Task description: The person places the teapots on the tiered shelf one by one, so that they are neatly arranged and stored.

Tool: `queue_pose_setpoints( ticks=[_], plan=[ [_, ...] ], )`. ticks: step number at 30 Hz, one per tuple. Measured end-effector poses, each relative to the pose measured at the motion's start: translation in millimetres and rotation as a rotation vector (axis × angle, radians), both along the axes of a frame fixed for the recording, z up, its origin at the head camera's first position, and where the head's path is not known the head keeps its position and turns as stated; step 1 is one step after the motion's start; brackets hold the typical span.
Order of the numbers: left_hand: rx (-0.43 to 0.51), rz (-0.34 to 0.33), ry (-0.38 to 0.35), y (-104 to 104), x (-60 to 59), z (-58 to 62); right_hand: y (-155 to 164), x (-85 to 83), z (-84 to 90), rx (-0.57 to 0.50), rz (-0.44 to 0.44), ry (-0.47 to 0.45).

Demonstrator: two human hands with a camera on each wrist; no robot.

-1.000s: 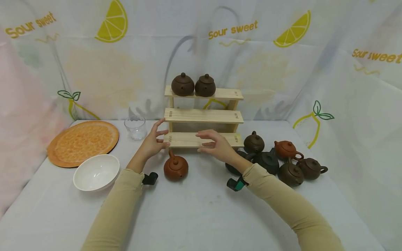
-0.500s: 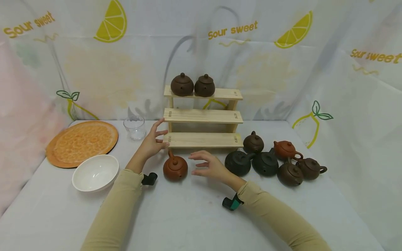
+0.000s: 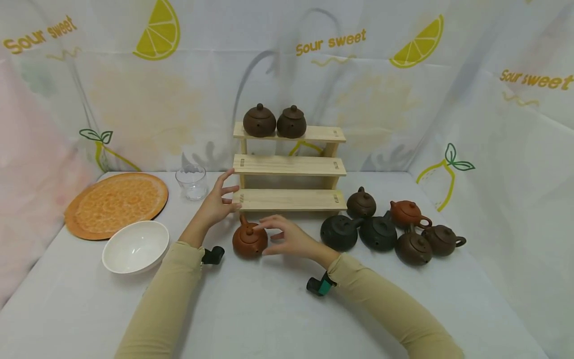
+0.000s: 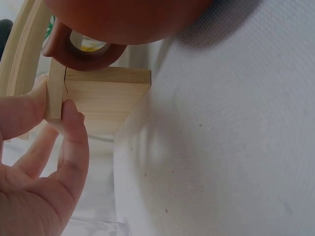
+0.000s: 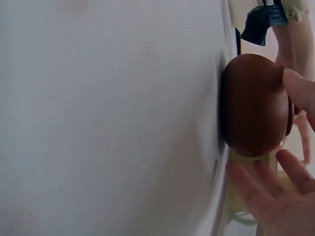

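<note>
Head view: orange teapot [image 3: 249, 240] sits on the white table [image 3: 269, 309], just near of the wooden rack [image 3: 290, 165] at its left end, handle pointing far toward the bottom step. Right hand [image 3: 289, 237] comes in from the right, fingers spread and loosely bent around the pot's right side and lid, thumb low; contact is hard to judge from this angle. Right wrist view settles part of it: one fingertip [image 5: 300, 88] lies on the pot's [image 5: 255, 104] upper edge, the other fingers reach past beside it with a gap showing, so the hand is wide and cupped, not closed on the pot. Left hand [image 3: 218, 201] rests at the rack's left end, fingers extended. Left wrist view adds what the head view cannot show: thumb [image 4: 74, 142] and a finger press against the corner of the bottom step [image 4: 101, 101], and the pot's handle loop [image 4: 81, 51] hangs just beside that corner, apart from it. Two dark lidded pots [image 3: 275, 121] stand on the top step, left half. Right of the rack, a cluster of six teapots [image 3: 390, 229], black, brown and orange, close together. Left side: white bowl [image 3: 136, 246] near, orange plate [image 3: 117, 203] farther left, glass cup [image 3: 192, 182] just left of the left hand.
</note>
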State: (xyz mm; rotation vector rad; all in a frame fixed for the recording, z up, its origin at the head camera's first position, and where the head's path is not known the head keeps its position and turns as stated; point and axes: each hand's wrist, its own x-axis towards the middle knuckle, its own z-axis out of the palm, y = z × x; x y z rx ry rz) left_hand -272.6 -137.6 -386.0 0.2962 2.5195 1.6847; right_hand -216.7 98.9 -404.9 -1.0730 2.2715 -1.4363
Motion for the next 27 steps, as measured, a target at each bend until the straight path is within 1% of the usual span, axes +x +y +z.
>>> queue_pose_setpoints(
  ticks=[3,9,12,18,27],
  plan=[
    [0.009,-0.006,-0.001,0,0.1,0.3,-4,-1.8,1.0,0.045,0.014,-0.007],
    [0.015,-0.007,-0.010,0,0.4,0.5,-10,-5.3,1.6,0.083,0.034,-0.015],
    [0.008,-0.007,-0.002,-1,-0.4,0.2,-12,-6.6,2.4,0.107,0.041,-0.015],
    [0.014,-0.012,0.010,-1,-1.3,-1.4,-16,-8.0,4.6,0.113,0.054,-0.006],
    [0.021,-0.007,-0.001,-1,-1.7,-1.9,-14,-7.0,6.9,0.161,-0.024,-0.038]
  ],
)
